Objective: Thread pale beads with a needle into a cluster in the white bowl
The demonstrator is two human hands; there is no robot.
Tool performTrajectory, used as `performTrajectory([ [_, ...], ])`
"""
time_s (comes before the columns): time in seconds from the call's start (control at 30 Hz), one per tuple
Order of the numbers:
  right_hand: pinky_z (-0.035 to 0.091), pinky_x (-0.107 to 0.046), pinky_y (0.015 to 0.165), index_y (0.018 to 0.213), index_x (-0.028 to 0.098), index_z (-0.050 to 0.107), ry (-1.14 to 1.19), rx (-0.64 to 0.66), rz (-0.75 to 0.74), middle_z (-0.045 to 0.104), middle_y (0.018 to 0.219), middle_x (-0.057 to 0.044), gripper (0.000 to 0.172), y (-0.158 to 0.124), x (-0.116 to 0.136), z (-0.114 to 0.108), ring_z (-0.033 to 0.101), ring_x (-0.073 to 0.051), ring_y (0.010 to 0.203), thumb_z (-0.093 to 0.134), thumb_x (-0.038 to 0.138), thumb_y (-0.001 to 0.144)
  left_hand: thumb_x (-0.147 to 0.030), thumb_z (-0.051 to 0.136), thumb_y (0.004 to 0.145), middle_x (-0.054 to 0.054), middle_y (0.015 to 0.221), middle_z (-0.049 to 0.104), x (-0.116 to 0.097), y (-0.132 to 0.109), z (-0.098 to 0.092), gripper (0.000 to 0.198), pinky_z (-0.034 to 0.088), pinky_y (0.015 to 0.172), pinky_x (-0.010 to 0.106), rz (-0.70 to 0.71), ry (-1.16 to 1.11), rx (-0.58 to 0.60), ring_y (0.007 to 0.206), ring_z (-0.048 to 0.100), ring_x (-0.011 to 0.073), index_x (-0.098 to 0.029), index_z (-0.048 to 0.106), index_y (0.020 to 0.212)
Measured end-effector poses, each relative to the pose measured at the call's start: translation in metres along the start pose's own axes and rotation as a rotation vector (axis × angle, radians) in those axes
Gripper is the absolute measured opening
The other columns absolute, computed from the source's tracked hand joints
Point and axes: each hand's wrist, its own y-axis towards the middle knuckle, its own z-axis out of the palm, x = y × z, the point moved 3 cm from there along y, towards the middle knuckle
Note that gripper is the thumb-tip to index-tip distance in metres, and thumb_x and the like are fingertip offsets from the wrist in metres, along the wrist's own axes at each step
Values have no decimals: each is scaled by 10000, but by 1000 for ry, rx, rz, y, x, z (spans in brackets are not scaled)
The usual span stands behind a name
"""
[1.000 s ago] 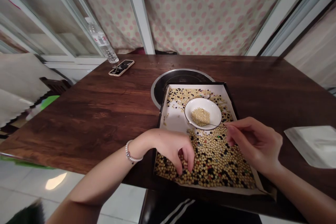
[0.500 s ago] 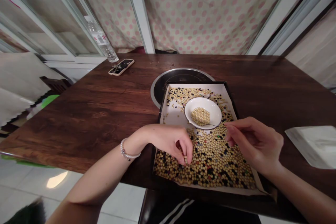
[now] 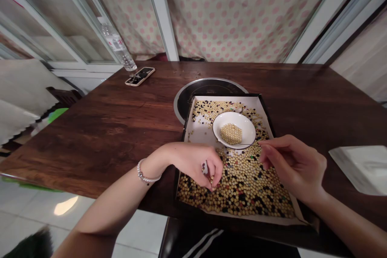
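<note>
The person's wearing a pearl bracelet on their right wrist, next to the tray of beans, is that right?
No, the pearl bracelet is on the left wrist, not the right, as the head view shows. It is next to the tray of beans, as you said.

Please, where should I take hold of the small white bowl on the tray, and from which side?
Probably pinch the white bowl's rim on its right side, thumb inside, coming from the right, where the right hand is nearest. The round rim stands clear, and the beans lie low in the middle, leaving room for the thumb.
</note>
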Motion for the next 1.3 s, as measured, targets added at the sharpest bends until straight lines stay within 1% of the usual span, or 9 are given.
performTrajectory([
  [0.17,452,-190,381,870,213,639,1,3,-4,600,592,32,120,0,-1,1,555,-79,435,589,125,805,-67,633,689,67,752,696,3,2,1,92,499,643,228,6,-26,-19,693,639,141,-105,657,769],
  [0.37,463,-195,385,880,211,637,-1,21,-13,602,604,22,132,0,0,0,560,-84,443,583,116,808,-76,619,730,61,805,727,4,2,0,140,538,672,220,51,-22,-35,718,675,147,-142,705,819],
  [0.57,462,-186,377,872,214,634,-29,19,-24,605,597,24,117,1,1,0,559,-80,434,580,128,813,-92,650,717,54,821,734,7,2,-1,128,552,680,227,59,-56,-91,745,686,152,-152,707,815],
  [0.87,453,-175,365,871,204,636,4,9,-8,605,589,26,112,0,1,0,558,-75,428,586,125,810,-158,696,710,61,761,737,5,2,-5,99,536,613,206,40,-71,-128,664,685,151,-139,726,803],
  [0.97,451,-179,366,869,204,636,-10,7,-7,604,579,26,105,0,0,0,558,-78,423,587,132,812,-159,719,686,69,792,737,4,2,-8,111,540,638,214,47,-73,-155,712,690,166,-140,729,795],
  [1.07,461,-190,376,871,204,636,-9,13,-4,610,584,23,101,1,1,0,568,-86,432,590,138,810,-156,732,669,71,839,734,5,2,-8,128,544,693,232,58,-78,-132,780,685,176,-148,727,797],
  [1.17,459,-193,373,863,206,638,-14,14,-7,613,582,20,95,1,2,0,570,-90,434,593,143,808,-165,719,686,69,844,734,7,2,-7,126,550,699,246,59,-104,-122,791,683,177,-156,725,811],
  [1.23,457,-194,371,864,210,638,-13,10,-11,611,579,22,92,0,1,1,566,-90,431,591,151,811,-173,712,693,62,832,734,6,2,-7,118,555,689,246,65,-126,-142,775,685,173,-161,725,809],
  [1.3,457,-201,370,882,214,637,3,-15,-13,610,588,22,108,-1,0,0,560,-89,427,584,147,815,-179,716,688,59,816,732,4,1,-8,120,556,680,242,74,-143,-187,750,685,166,-156,723,806],
])
